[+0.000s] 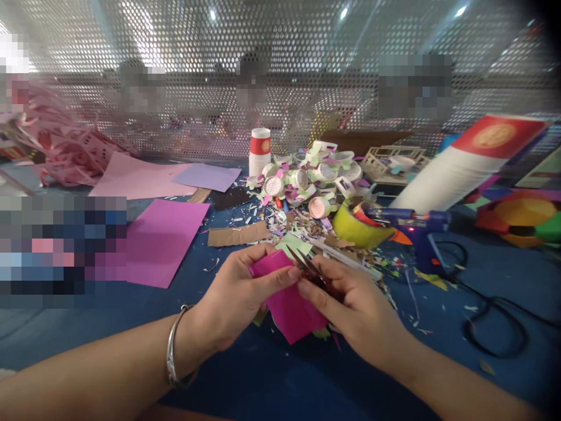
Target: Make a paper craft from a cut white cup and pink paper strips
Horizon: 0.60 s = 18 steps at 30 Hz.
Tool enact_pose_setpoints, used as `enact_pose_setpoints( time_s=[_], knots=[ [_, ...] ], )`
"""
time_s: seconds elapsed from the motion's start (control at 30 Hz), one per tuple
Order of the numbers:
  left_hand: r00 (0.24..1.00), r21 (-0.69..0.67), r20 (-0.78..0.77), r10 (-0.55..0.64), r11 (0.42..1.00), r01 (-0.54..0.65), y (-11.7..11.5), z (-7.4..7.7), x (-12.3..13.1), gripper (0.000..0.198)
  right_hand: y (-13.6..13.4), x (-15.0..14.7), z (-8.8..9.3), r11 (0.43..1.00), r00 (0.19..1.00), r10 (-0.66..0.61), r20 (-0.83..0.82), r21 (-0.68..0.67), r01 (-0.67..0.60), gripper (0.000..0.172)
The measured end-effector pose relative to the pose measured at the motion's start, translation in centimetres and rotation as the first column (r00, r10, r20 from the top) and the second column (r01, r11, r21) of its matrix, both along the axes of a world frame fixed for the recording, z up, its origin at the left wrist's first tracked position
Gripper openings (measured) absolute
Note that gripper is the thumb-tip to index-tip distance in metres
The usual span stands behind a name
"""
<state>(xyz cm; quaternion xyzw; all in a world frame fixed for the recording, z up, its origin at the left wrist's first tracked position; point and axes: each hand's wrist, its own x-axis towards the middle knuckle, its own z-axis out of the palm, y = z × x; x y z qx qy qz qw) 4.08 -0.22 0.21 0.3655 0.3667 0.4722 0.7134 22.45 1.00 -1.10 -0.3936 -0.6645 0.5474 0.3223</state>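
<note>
My left hand [245, 286] pinches a bright magenta sheet of paper [295, 318], its thumb on top and the paper bent over at the upper end. A pair of scissors [313, 266] sits in my right hand [350, 298], with the blades pointing up and left and slightly apart. The fingers are closed round the handles, which are mostly hidden. My right thumb and fingers are close against the magenta paper's right edge. Just beyond the blades lies a pale green piece of paper [295, 245] among paper scraps.
Cut paper cups [318, 175] are heaped ahead, near an upright cup stack [260, 152]. A blue glue gun [421, 228] with a looping black cord [495, 333] lies right, beside a yellow-green bowl [362, 228] and a leaning cup stack [473, 158]. Purple paper [169, 240] and cardboard [239, 235] lie left.
</note>
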Motion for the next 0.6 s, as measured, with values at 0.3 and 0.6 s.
enact_pose_setpoints(
  time_s=[0.3, 0.6],
  knots=[
    [0.983, 0.022, -0.181, 0.021, 1.000, -0.017, -0.15, 0.00, -0.27, 0.027, -0.35, 0.03, 0.10, 1.000, 1.000, 0.008, -0.012, -0.003, -0.008, 0.016],
    [0.982, 0.099, -0.148, 0.116, 0.990, -0.102, 0.05, 0.13, -0.51, 0.027, -0.12, 0.41, -0.16, 0.999, 1.000, -0.017, -0.009, 0.035, 0.017, 0.015]
  ],
)
